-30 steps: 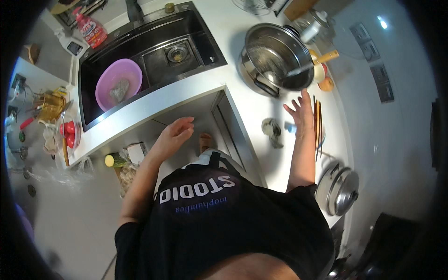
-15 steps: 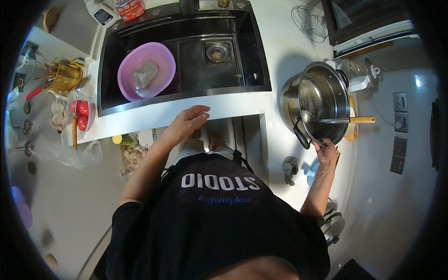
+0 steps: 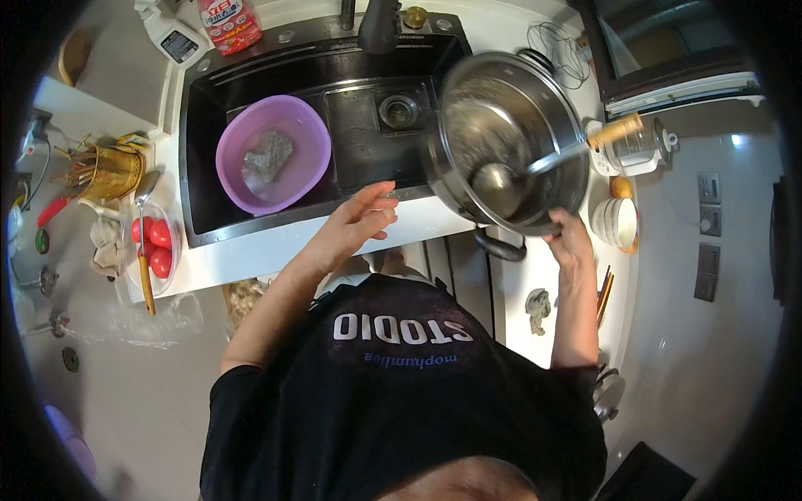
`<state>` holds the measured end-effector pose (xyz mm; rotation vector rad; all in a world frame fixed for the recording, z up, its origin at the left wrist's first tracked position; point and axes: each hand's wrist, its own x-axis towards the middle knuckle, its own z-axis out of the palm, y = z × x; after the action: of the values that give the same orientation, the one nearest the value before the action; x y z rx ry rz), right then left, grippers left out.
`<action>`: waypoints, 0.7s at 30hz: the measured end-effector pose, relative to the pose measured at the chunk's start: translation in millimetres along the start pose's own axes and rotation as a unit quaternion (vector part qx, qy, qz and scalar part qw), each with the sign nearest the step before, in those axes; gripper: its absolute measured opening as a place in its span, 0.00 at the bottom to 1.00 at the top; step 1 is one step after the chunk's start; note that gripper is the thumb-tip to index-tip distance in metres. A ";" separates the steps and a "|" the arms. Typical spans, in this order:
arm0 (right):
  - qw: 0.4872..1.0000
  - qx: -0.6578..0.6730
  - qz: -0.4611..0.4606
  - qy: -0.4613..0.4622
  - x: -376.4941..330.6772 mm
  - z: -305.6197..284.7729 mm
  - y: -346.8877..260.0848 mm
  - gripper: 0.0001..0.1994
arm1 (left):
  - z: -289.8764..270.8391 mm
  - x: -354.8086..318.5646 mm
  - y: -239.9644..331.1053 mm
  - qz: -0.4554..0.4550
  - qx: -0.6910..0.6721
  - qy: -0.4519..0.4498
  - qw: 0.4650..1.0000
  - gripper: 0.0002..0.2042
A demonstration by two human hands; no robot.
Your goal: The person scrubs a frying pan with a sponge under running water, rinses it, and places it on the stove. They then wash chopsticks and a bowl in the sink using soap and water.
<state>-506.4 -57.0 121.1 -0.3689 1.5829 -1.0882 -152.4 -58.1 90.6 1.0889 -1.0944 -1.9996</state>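
Note:
A large steel pot (image 3: 468, 188) with black side handles is tilted and slightly blurred over the right end of the black sink (image 3: 342, 179). My right hand (image 3: 571, 238) is closed on its near right rim. Inside the pot lies a ladle (image 3: 558, 159), its wooden handle sticking out over the right rim. My left hand (image 3: 359, 221) hovers at the sink's front edge with fingers apart, holding nothing visible. Left of it in the sink sits a purple basin (image 3: 230, 154) with cloudy water and a greyish lump (image 3: 267, 156).
A clear container with tomatoes (image 3: 159, 234) and a wooden-handled spatula (image 3: 145, 250) stand left of the sink. Stacked bowls (image 3: 616, 221), a crumpled grey cloth (image 3: 539, 311) and a wire rack (image 3: 558, 54) are on the right counter. A black faucet (image 3: 380, 29) rises behind the sink.
The pot has moved left from the right counter to over the sink's right end, with the ladle in it. My right hand moved with it; my left hand shifted slightly right.

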 end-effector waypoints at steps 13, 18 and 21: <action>0.991 -0.054 0.038 -0.113 81.2 156.8 32.4 0.24 | -34.3 7.7 -1.8 -0.013 -0.121 0.076 0.990 0.34; 0.994 -0.046 0.043 -0.094 105.7 172.0 70.2 0.29 | -46.6 19.5 -21.9 -0.073 -0.170 0.096 0.978 0.34; 0.994 -0.046 0.037 -0.089 115.2 178.7 81.8 0.27 | -50.6 35.6 -32.7 -0.085 -0.200 0.102 0.971 0.34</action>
<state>-359.2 -177.0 -4.6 -0.4530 1.4796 -0.9020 -129.3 -89.8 32.7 1.1653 -0.4764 -2.0651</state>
